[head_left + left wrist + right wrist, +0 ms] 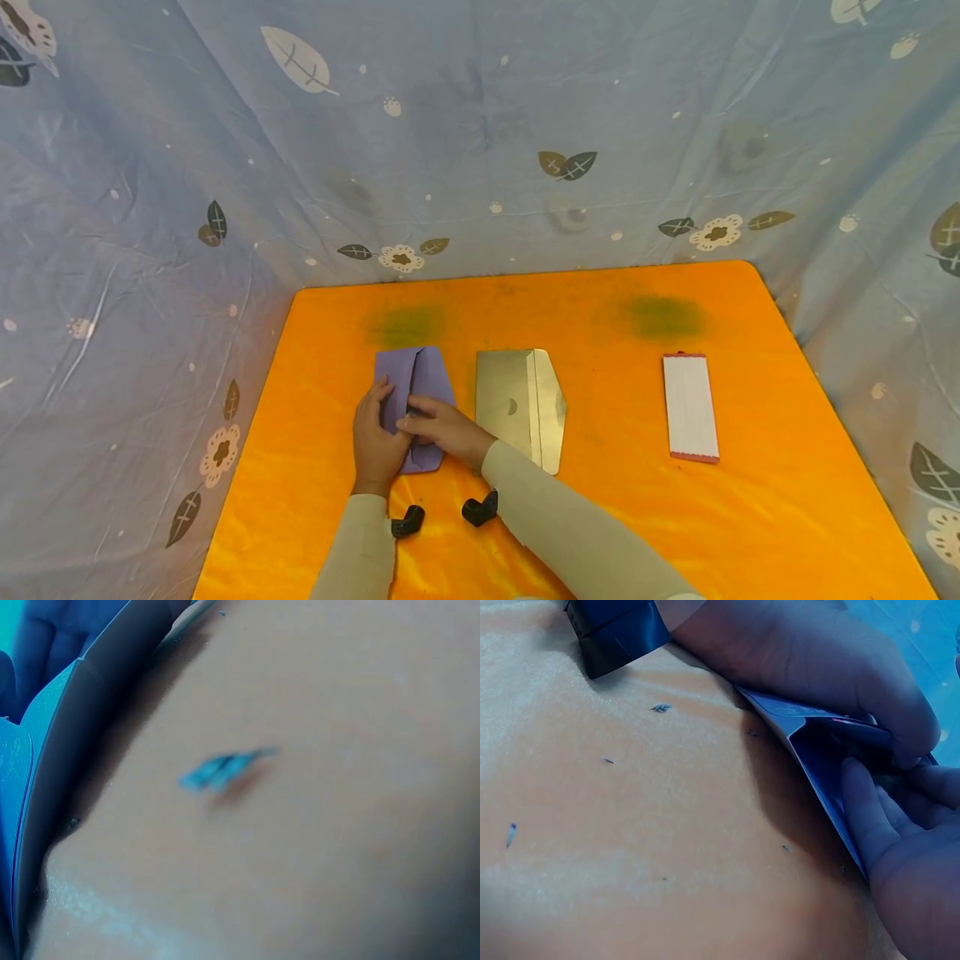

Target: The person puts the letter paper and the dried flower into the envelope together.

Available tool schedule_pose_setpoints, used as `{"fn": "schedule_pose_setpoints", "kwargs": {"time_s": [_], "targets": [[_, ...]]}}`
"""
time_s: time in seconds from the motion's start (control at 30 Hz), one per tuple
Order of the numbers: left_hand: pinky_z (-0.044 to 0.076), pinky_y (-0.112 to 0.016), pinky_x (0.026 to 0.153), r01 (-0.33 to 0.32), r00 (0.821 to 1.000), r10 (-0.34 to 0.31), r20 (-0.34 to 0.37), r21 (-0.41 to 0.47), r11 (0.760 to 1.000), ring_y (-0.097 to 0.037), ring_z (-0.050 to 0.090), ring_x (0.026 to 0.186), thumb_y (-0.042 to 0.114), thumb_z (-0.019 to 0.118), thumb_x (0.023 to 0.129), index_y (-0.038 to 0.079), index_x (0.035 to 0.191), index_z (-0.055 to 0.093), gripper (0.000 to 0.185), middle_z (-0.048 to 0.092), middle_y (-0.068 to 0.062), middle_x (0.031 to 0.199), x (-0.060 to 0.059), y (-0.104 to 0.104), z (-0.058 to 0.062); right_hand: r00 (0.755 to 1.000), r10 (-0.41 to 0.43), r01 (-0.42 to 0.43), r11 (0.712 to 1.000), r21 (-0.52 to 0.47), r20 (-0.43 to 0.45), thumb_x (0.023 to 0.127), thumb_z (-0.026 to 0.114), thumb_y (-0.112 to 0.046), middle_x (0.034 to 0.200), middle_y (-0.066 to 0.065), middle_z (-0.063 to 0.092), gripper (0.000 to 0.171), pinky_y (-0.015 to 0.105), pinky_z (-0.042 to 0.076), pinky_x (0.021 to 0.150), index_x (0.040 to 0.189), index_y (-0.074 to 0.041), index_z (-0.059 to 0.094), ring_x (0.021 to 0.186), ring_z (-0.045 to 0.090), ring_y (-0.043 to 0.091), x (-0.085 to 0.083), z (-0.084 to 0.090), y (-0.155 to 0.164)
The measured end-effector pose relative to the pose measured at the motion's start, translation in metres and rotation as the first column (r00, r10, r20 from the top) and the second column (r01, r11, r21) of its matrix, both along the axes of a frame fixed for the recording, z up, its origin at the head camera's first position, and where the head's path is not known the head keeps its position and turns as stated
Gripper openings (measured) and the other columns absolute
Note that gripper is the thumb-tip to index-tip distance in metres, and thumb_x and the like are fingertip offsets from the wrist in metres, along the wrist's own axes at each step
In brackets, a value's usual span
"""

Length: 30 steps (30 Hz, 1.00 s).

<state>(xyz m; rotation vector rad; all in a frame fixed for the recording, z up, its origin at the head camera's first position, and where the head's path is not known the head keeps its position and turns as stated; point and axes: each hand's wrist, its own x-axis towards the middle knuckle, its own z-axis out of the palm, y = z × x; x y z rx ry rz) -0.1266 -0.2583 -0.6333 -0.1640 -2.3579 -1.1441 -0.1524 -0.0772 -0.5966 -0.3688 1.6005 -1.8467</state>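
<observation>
A purple envelope [393, 367] lies at the left of the table, its flap [437, 377] folded out to the right and its mouth gaping. My left hand [378, 446] grips it from the left, fingers over its front and thumb at the edge of the mouth. The fingers of my right hand [452, 429] reach into that opening from the right. In the right wrist view the mouth of the envelope [814, 769] stands apart, with right fingertips inside; I cannot tell whether they pinch anything there. A gold envelope [498, 425] lies just right of the purple one, flap out.
A white rectangular piece with red ends [691, 408] lies farther right on the orange cloth [600, 525]. Small dark bits, one of them a blurred crumb [217, 771], are scattered near the hands. Patterned curtains [480, 108] enclose the table at the back and sides.
</observation>
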Motion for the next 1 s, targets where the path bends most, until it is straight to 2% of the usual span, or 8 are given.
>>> {"fn": "schedule_pose_setpoints", "kwargs": {"time_s": [0.13,0.2,0.27,0.33,0.43,0.5,0.57,1.0], "targets": [[0.037,-0.068,0.113,-0.004,1.0,0.004,0.0,-0.001,1.0,-0.049,0.05,0.143,0.011,0.078,0.084,-0.007,0.138,0.066,0.058,0.058,-0.026,0.153,0.0,0.0,0.002,0.999,0.027,-0.028,0.999,-0.023,-0.043,0.109,0.066,-0.031,0.119,0.007,0.068,0.035,0.034,0.056,0.09,0.129,-0.002,0.066,0.105,0.069,0.021,-0.002,0.001,-0.005],[0.037,-0.068,0.113,-0.003,1.0,0.003,-0.003,-0.001,1.0,-0.049,0.05,0.142,0.011,0.078,0.084,-0.008,0.138,0.065,0.058,0.058,-0.026,0.153,0.0,-0.001,0.002,0.998,0.035,-0.037,0.999,-0.029,-0.059,0.109,0.067,-0.03,0.095,0.007,0.062,0.027,0.033,0.052,0.077,0.107,-0.004,0.061,0.087,0.064,0.022,-0.003,0.002,-0.007],[0.036,-0.068,0.113,-0.007,1.0,0.007,0.004,-0.007,1.0,-0.048,0.049,0.143,0.012,0.078,0.085,-0.007,0.138,0.065,0.058,0.057,-0.025,0.154,0.0,-0.001,0.001,0.998,0.036,-0.038,0.999,-0.031,-0.054,0.109,0.068,-0.031,0.087,0.008,0.056,0.032,0.033,0.048,0.073,0.098,-0.004,0.054,0.079,0.061,0.023,-0.004,0.001,-0.007],[0.034,-0.069,0.114,-0.008,1.0,0.008,0.018,-0.014,1.0,-0.048,0.048,0.143,0.014,0.08,0.085,-0.006,0.138,0.065,0.059,0.057,-0.024,0.155,0.0,-0.001,0.0,0.999,0.04,-0.041,0.998,-0.038,-0.032,0.109,0.067,-0.031,0.094,0.013,0.06,0.034,0.034,0.049,0.076,0.102,0.0,0.055,0.085,0.065,0.023,-0.005,-0.001,-0.006],[0.028,-0.072,0.115,-0.012,0.998,0.014,0.064,-0.04,0.999,-0.047,0.046,0.145,0.023,0.085,0.086,-0.001,0.141,0.065,0.064,0.054,-0.02,0.158,0.0,0.0,-0.001,0.999,0.018,-0.017,0.999,-0.038,0.03,0.109,0.067,-0.032,0.127,0.015,0.067,0.043,0.035,0.056,0.093,0.132,0.005,0.064,0.109,0.07,0.022,-0.004,-0.004,-0.001],[0.023,-0.074,0.115,-0.011,0.995,0.016,0.098,-0.057,0.998,-0.046,0.043,0.147,0.028,0.087,0.085,0.002,0.143,0.065,0.068,0.052,-0.017,0.161,0.0,0.002,0.001,0.997,-0.006,0.009,0.999,-0.037,0.08,0.11,0.066,-0.031,0.15,0.016,0.059,0.056,0.037,0.054,0.102,0.154,0.003,0.056,0.123,0.068,0.023,-0.002,-0.005,0.004],[0.021,-0.075,0.114,-0.011,0.992,0.021,0.126,-0.079,0.997,-0.045,0.04,0.148,0.032,0.087,0.085,0.004,0.145,0.065,0.07,0.05,-0.014,0.164,0.0,0.003,0.002,0.993,-0.044,0.048,0.998,-0.031,0.112,0.11,0.066,-0.029,0.161,0.015,0.051,0.064,0.04,0.054,0.105,0.163,0.001,0.047,0.129,0.065,0.024,0.0,-0.003,0.01],[0.024,-0.073,0.107,-0.026,0.994,0.031,0.101,-0.057,0.998,-0.045,0.041,0.146,0.013,0.07,0.1,0.012,0.135,0.077,0.036,0.052,-0.015,0.162,-0.001,0.005,0.004,0.983,-0.143,0.143,0.99,0.005,0.118,0.109,0.066,-0.023,0.136,0.014,0.066,0.053,0.046,0.055,0.102,0.149,0.01,0.057,0.114,0.07,0.031,0.006,0.007,0.025]]}}
